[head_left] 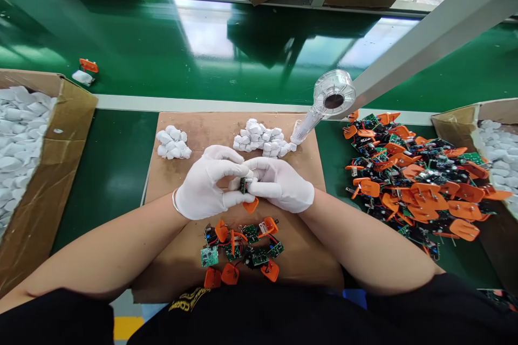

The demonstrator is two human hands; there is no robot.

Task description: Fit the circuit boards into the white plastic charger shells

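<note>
Both my hands wear white gloves and meet over the brown cardboard sheet (174, 259). Between them is a small green circuit board (244, 185), with an orange plastic piece (251, 205) hanging just below. My left hand (210, 183) pinches the board from the left. On the other side my right hand (279, 182) has its fingers closed around a small white part (251, 179) against the board; the gloves hide most of it. Nearer my body lies a group of circuit boards with orange pieces (243, 250). Beyond my hands sit two piles of white plastic parts, left (173, 143) and centre (261, 137).
A clear plastic handheld fan (334, 94) stands by a slanting metal post (424, 38). Many orange-and-board assemblies (421, 183) are heaped at right. Cardboard boxes of white parts flank me, left (75, 135) and right (457, 124). One assembly (86, 71) lies on the green surface (162, 54).
</note>
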